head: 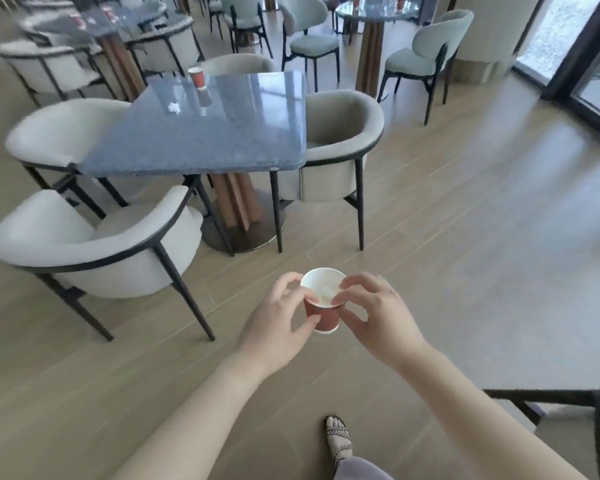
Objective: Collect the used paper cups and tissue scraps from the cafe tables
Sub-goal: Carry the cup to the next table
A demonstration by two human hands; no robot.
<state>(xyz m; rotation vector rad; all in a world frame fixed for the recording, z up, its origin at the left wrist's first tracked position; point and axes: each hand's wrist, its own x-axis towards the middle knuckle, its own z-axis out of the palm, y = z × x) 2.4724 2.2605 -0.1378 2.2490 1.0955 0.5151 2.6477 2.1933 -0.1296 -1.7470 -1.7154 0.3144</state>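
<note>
A pale plank floor runs to the blue-grey table (205, 140) far left. Nearer, the left hand (281, 313) grips a red paper cup (323, 315) and the right hand (378, 317) pinches its rim. Next, probably, come that table's cup (197, 77) and tissue scrap (174, 107).

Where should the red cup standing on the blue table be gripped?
Probably round the side wall of the cup, mid-height, reaching over the table from the near edge: it stands upright, mouth up, walls free; the tissue scrap lies apart.
</note>
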